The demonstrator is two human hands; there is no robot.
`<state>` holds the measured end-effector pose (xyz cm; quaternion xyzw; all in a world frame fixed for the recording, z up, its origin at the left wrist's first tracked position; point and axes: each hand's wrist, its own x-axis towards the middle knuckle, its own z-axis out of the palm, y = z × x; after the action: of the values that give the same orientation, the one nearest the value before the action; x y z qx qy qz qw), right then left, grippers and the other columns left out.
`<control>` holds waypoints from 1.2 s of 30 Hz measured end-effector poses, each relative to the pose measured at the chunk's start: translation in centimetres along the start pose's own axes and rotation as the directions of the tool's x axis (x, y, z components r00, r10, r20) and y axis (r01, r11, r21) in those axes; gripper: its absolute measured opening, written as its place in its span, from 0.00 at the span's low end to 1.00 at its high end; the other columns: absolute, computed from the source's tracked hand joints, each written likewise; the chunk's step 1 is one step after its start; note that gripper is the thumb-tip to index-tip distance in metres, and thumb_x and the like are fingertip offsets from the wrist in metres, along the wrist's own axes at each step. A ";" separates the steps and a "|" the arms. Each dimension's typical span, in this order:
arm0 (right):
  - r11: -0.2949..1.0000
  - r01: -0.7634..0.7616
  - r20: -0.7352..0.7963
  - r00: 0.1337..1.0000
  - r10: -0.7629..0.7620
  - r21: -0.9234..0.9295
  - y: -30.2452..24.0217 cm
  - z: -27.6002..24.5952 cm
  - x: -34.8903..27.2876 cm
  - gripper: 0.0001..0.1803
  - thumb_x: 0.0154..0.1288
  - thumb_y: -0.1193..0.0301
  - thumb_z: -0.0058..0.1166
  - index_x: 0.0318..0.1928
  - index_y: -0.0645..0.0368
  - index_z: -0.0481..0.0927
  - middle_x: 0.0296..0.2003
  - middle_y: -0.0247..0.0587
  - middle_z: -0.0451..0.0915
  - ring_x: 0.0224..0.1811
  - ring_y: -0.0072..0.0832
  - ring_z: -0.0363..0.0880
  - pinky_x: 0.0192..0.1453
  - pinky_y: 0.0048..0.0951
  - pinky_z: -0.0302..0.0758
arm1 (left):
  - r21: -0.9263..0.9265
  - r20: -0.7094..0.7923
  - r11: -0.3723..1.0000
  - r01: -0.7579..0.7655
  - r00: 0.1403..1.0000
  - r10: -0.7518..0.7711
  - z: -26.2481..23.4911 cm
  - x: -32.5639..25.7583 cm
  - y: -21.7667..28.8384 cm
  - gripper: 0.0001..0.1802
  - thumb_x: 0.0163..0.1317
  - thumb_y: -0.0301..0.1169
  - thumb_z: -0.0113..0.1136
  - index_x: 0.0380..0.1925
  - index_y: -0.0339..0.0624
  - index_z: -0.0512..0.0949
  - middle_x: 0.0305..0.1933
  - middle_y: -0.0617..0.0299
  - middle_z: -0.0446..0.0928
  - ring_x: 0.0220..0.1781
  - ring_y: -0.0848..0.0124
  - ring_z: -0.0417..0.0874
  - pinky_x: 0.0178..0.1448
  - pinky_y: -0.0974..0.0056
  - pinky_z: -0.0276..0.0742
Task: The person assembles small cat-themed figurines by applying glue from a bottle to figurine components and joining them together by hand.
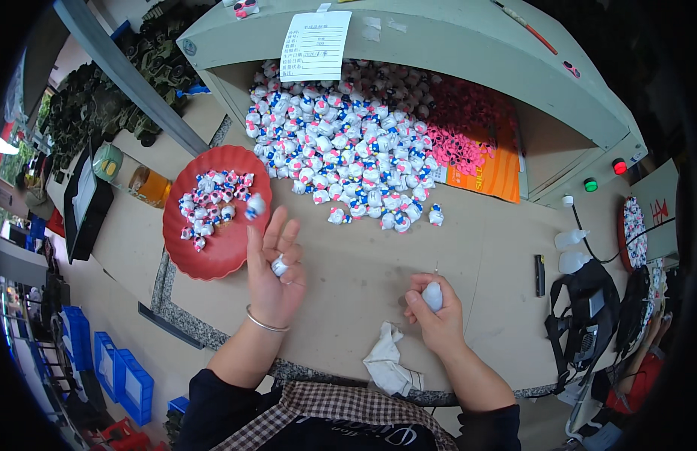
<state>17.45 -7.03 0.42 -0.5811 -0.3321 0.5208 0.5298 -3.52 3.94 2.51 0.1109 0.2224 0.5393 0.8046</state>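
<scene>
My left hand (275, 267) is raised palm up over the table, fingers spread, with one small white toy figure (279, 264) resting in the palm. My right hand (433, 310) is closed around a small white bottle (433, 296) whose thin needle tip points up. A big heap of small white figures with pink and blue marks (348, 150) spills from the hood-like bin. Just left of my left hand, a red plate (222, 252) holds several of the same figures.
A crumpled white cloth (388, 359) lies at the table's near edge. Pink parts (461, 131) and an orange sheet (493, 174) sit inside the grey bin (454, 52), which carries a paper label. White bottles (572, 249) and a black bag (589, 316) are at right.
</scene>
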 end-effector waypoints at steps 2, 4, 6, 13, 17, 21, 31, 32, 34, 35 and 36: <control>0.999 -0.046 -0.021 0.999 0.046 0.013 -0.2 -0.4 0.2 0.14 0.57 0.74 0.51 0.44 0.61 0.69 0.31 0.32 0.72 0.25 0.16 0.71 0.25 0.17 0.70 | 0.196 -0.010 0.980 -0.015 1.000 0.017 -0.8 0.0 0.7 0.16 0.62 0.38 0.46 0.47 0.43 0.70 0.38 0.63 0.75 0.25 0.83 0.69 0.22 0.80 0.65; 0.999 -0.035 -0.060 0.998 0.033 -0.033 -0.8 -1.2 1.1 0.14 0.58 0.74 0.51 0.45 0.62 0.68 0.31 0.32 0.72 0.25 0.16 0.71 0.25 0.17 0.70 | 0.557 0.010 0.829 -0.047 0.999 0.049 -0.2 0.2 0.3 0.15 0.60 0.36 0.49 0.46 0.42 0.70 0.37 0.62 0.75 0.27 0.81 0.70 0.24 0.78 0.66; 0.997 -0.030 -0.098 0.995 0.022 -0.076 -1.7 -2.3 2.5 0.14 0.58 0.74 0.50 0.45 0.62 0.68 0.31 0.32 0.72 0.25 0.17 0.71 0.25 0.17 0.70 | 0.833 0.039 0.549 -0.074 0.996 0.075 -0.1 0.9 0.1 0.15 0.58 0.33 0.52 0.45 0.42 0.71 0.37 0.61 0.74 0.28 0.79 0.72 0.25 0.77 0.68; 0.914 0.113 -0.174 0.965 -0.194 -0.390 -0.2 -3.7 10.0 0.16 0.58 0.75 0.47 0.48 0.64 0.66 0.38 0.37 0.69 0.28 0.22 0.74 0.25 0.21 0.72 | 0.650 0.537 -0.609 -0.455 0.842 -0.057 -0.3 5.2 -1.6 0.20 0.50 0.34 0.58 0.43 0.40 0.69 0.40 0.54 0.69 0.33 0.62 0.76 0.32 0.60 0.74; 0.815 0.192 -0.005 0.973 -0.233 -0.547 -0.1 -0.1 10.4 0.17 0.58 0.75 0.48 0.48 0.67 0.66 0.41 0.40 0.67 0.31 0.25 0.76 0.28 0.23 0.76 | 0.526 0.547 -0.735 -0.428 0.832 -0.093 0.1 5.7 -3.0 0.24 0.49 0.41 0.58 0.44 0.41 0.67 0.40 0.54 0.68 0.34 0.60 0.76 0.30 0.60 0.74; 0.664 0.427 0.063 0.865 -0.498 -0.614 2.0 1.7 10.7 0.17 0.55 0.74 0.51 0.44 0.68 0.68 0.40 0.46 0.67 0.25 0.29 0.76 0.27 0.27 0.72 | 0.542 0.552 -0.726 -0.424 0.831 -0.072 0.4 5.7 -3.4 0.22 0.49 0.41 0.59 0.42 0.42 0.68 0.39 0.55 0.69 0.31 0.59 0.77 0.29 0.59 0.74; 0.918 0.151 0.072 0.988 -0.133 -0.368 -1.3 0.5 8.1 0.19 0.58 0.76 0.47 0.50 0.67 0.63 0.41 0.41 0.66 0.32 0.24 0.74 0.29 0.23 0.76 | 0.724 0.532 -0.452 -0.522 0.838 -0.116 0.0 3.8 -1.3 0.19 0.50 0.34 0.58 0.43 0.41 0.69 0.44 0.54 0.68 0.39 0.60 0.75 0.40 0.61 0.72; 0.934 0.152 0.039 0.988 -0.147 -0.324 -1.3 0.1 7.7 0.19 0.58 0.76 0.47 0.50 0.66 0.62 0.41 0.40 0.67 0.32 0.23 0.74 0.29 0.22 0.76 | 0.757 0.491 -0.439 -0.484 0.865 -0.107 0.4 3.2 -1.2 0.18 0.50 0.32 0.59 0.43 0.41 0.70 0.46 0.53 0.68 0.41 0.61 0.75 0.44 0.64 0.71; 0.958 0.141 0.029 0.990 -0.139 -0.250 -1.3 -0.7 6.2 0.19 0.59 0.76 0.46 0.50 0.65 0.62 0.40 0.40 0.68 0.32 0.22 0.74 0.29 0.21 0.75 | 0.702 0.570 -0.467 -0.538 0.817 -0.084 0.5 2.0 -0.6 0.18 0.51 0.30 0.58 0.42 0.40 0.70 0.48 0.53 0.67 0.45 0.60 0.73 0.48 0.63 0.69; 0.976 0.131 0.022 0.991 -0.129 -0.172 -1.2 -1.1 5.6 0.19 0.59 0.75 0.46 0.51 0.64 0.61 0.39 0.39 0.69 0.32 0.22 0.73 0.29 0.21 0.74 | 0.643 0.644 -0.497 -0.583 0.763 -0.062 0.7 1.4 -0.4 0.17 0.51 0.29 0.57 0.42 0.40 0.70 0.50 0.52 0.66 0.49 0.60 0.71 0.52 0.62 0.66; 0.976 0.127 0.007 0.992 -0.128 -0.178 -0.7 -1.4 5.1 0.19 0.59 0.75 0.46 0.51 0.64 0.61 0.39 0.39 0.69 0.32 0.22 0.73 0.29 0.21 0.74 | 0.751 0.603 -0.233 -0.618 0.785 -0.142 1.1 0.4 -0.5 0.16 0.51 0.26 0.56 0.42 0.39 0.71 0.51 0.51 0.65 0.53 0.58 0.67 0.55 0.60 0.63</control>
<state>20.10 -2.47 -0.34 -0.6051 -0.4127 0.4526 0.5086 -2.51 4.15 3.19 0.8536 0.3086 0.2785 0.3139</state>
